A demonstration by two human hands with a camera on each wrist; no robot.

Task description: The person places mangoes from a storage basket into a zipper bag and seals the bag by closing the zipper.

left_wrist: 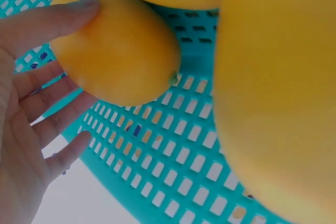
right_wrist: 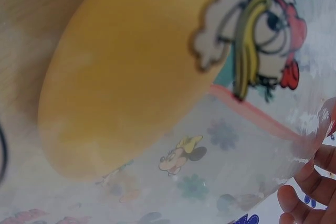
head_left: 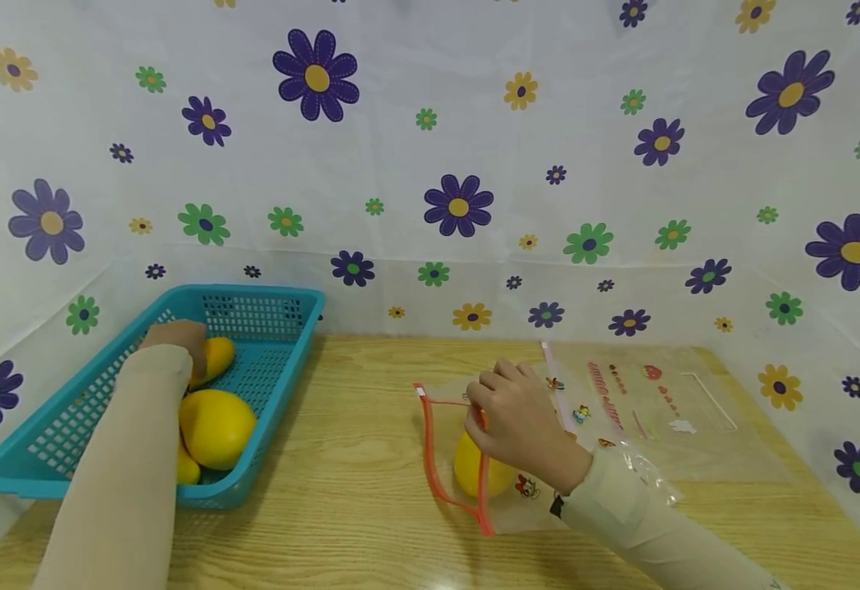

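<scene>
My left hand (head_left: 175,342) reaches into the blue-green basket (head_left: 304,352) and holds a smooth, mango-like yellow fruit (left_wrist: 118,45), thumb on one side and fingers on the other. Beside it in the basket lie a large rounded yellow fruit (head_left: 217,428) and another, partly hidden yellow fruit (head_left: 187,465). On the right, my right hand (head_left: 514,418) pinches the top edge of a clear zip bag (head_left: 431,459) with a red-orange rim and cartoon prints. Its mouth gapes toward the basket. Inside the bag sits a yellow fruit (right_wrist: 121,77), partly covered by the hand in the head view.
Behind the right hand a second clear printed bag (head_left: 666,410) with a pale zip strip lies flat. Crinkled clear plastic (head_left: 651,475) is near the right sleeve. The wooden table (head_left: 348,492) meets a flowered white sheet (head_left: 385,164) at the back and sides.
</scene>
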